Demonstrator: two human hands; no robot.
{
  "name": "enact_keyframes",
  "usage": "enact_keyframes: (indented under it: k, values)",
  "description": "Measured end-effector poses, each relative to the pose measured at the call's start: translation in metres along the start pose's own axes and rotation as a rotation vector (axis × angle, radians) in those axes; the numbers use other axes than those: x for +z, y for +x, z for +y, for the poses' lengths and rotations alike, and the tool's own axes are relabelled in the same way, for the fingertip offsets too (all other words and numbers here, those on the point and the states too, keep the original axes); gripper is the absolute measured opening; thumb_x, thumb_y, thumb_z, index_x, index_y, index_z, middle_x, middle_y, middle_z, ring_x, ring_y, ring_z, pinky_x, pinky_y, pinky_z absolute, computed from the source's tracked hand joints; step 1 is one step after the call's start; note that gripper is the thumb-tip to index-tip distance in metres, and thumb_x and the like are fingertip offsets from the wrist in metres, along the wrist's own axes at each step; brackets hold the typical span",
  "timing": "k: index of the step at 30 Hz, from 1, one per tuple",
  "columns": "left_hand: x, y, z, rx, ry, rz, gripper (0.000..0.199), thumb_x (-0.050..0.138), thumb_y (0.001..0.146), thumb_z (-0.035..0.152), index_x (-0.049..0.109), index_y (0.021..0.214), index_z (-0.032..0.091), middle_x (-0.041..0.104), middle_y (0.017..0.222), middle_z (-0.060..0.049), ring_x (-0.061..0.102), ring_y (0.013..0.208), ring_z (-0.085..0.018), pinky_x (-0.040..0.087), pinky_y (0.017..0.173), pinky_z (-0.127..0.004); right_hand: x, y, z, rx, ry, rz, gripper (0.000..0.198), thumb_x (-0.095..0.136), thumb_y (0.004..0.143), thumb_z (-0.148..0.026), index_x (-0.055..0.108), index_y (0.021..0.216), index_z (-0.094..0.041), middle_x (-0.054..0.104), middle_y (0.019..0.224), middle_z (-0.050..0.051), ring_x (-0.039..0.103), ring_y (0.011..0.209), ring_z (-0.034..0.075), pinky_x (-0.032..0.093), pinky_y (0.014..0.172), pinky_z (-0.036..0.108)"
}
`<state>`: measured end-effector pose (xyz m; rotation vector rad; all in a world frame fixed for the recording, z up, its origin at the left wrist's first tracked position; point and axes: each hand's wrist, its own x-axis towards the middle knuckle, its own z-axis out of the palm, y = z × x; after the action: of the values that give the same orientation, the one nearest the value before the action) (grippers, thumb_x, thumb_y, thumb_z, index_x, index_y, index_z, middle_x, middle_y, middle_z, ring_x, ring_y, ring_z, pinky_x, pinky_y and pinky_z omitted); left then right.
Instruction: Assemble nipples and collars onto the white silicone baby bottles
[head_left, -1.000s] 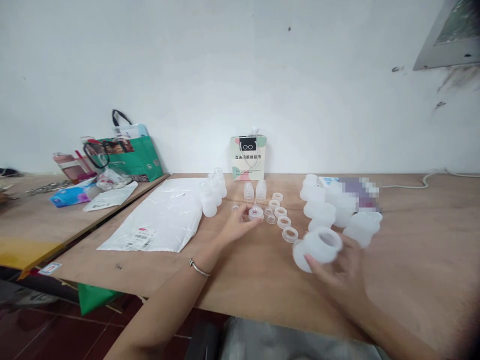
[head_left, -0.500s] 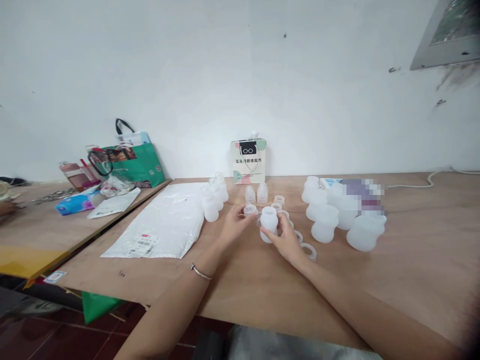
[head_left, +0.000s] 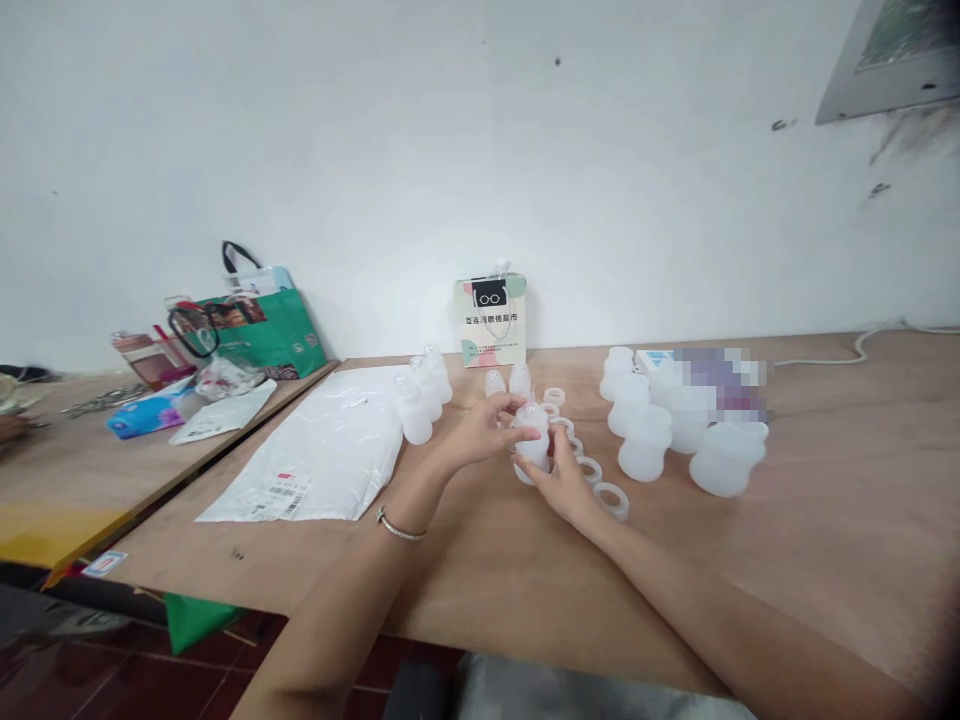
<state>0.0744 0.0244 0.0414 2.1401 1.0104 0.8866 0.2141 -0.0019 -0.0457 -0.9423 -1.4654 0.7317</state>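
A white translucent baby bottle (head_left: 530, 462) stands upright between my hands on the wooden table. My right hand (head_left: 568, 484) is closed around its body from the right. My left hand (head_left: 487, 432) grips a clear-domed nipple top (head_left: 532, 411) at the bottle's mouth; whether it is screwed on, I cannot tell. Just behind are two more domed tops (head_left: 520, 380), partly hidden by my left fingers. A row of white rings (head_left: 611, 501) lies beside my right hand. Several bottles with domed tops (head_left: 417, 420) stand to the left.
Several topless bottles (head_left: 643, 445) are grouped at the right, near a pixelated box (head_left: 656, 362). A white plastic mailer (head_left: 300, 445) lies flat on the left. Against the wall stands a paper bag (head_left: 491, 325). A green bag (head_left: 281, 330) and a tissue pack (head_left: 150, 408) occupy the adjoining table (head_left: 45, 480).
My left hand has brought the nipple top rightward and up onto the mouth of the bottle, which was uncovered before. My right hand still holds the bottle. The view has shifted slightly.
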Motion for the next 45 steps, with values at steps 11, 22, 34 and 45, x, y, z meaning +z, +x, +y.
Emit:
enact_keyframes:
  k: [11, 22, 34, 45]
  values:
    - [0.031, -0.008, -0.007, -0.048, -0.09, 0.295, 0.039, 0.07, 0.063, 0.039, 0.052, 0.089, 0.016, 0.06, 0.097, -0.005, 0.054, 0.092, -0.018, 0.041, 0.081, -0.032, -0.001, 0.001, -0.002, -0.027, -0.009, -0.002, 0.034, 0.06, 0.072, -0.033, 0.041, 0.098, -0.024, 0.05, 0.101, 0.004, 0.049, 0.094, 0.021, 0.039, 0.084, 0.037]
    - [0.011, -0.008, -0.01, 0.058, -0.123, 0.05, 0.036, 0.06, 0.075, 0.031, 0.057, 0.107, 0.016, 0.057, 0.116, -0.008, 0.05, 0.109, -0.021, 0.036, 0.096, -0.036, -0.001, 0.0, -0.002, -0.023, -0.084, -0.023, 0.038, 0.058, 0.073, -0.035, 0.038, 0.103, -0.022, 0.049, 0.106, 0.008, 0.048, 0.098, 0.023, 0.04, 0.085, 0.039]
    - [0.014, -0.014, -0.005, -0.042, -0.222, 0.088, 0.038, 0.062, 0.073, 0.035, 0.058, 0.105, 0.016, 0.057, 0.114, -0.01, 0.049, 0.108, -0.023, 0.037, 0.093, -0.037, -0.002, -0.005, -0.012, -0.009, -0.01, -0.103, 0.038, 0.054, 0.079, -0.036, 0.041, 0.112, -0.024, 0.051, 0.116, 0.006, 0.05, 0.106, 0.02, 0.039, 0.091, 0.036]
    - [0.0, -0.017, -0.01, 0.052, -0.473, -0.123, 0.034, 0.058, 0.077, 0.038, 0.061, 0.102, 0.016, 0.062, 0.103, -0.008, 0.054, 0.098, -0.021, 0.039, 0.088, -0.033, -0.001, -0.011, -0.016, 0.169, 0.171, -0.157, 0.055, 0.058, 0.076, -0.042, 0.038, 0.124, -0.025, 0.043, 0.132, 0.006, 0.041, 0.121, 0.021, 0.033, 0.101, 0.037]
